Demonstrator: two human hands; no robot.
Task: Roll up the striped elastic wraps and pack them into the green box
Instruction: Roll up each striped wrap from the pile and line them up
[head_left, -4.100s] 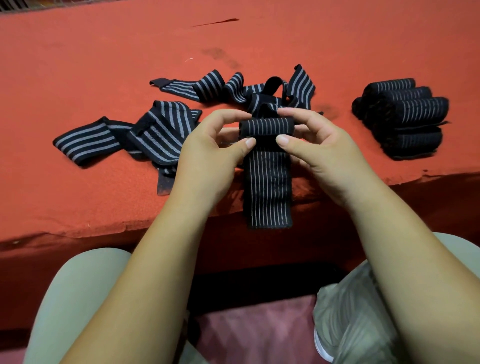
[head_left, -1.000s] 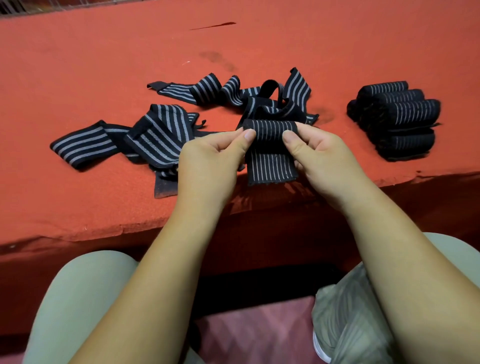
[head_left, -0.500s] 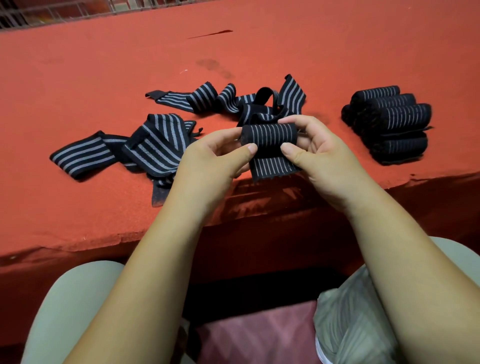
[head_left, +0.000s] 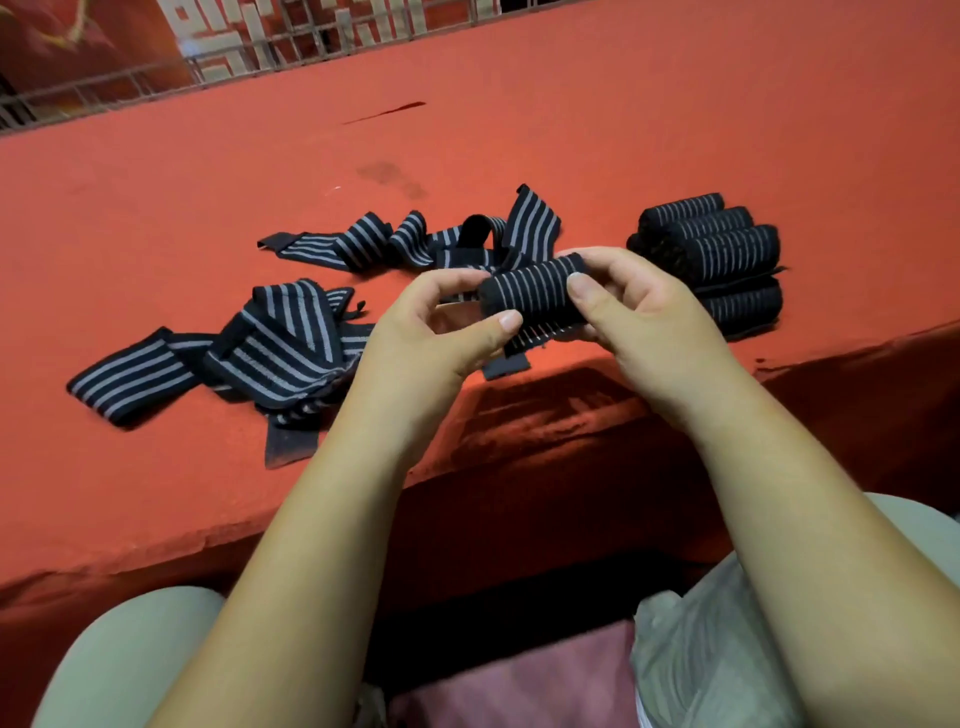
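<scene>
A red bench (head_left: 156, 208) is carrying everything. Loose wraps (head_left: 280, 348), black with grey stripes, are lying tangled near its front edge, left of middle. A stack (head_left: 727, 249) of rolled wraps is sitting rightward along that edge. Above the edge, the left hand (head_left: 431, 338) and right hand (head_left: 639, 317) are pinching a roll (head_left: 535, 296), its short tail hanging down.

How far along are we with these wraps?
Done: a stack of rolled wraps sits on the red table, to the right. In hand: left hand and right hand grip a nearly finished roll, short tail out. Left: near tangle, far tangle, all packing; no green box in view.
</scene>
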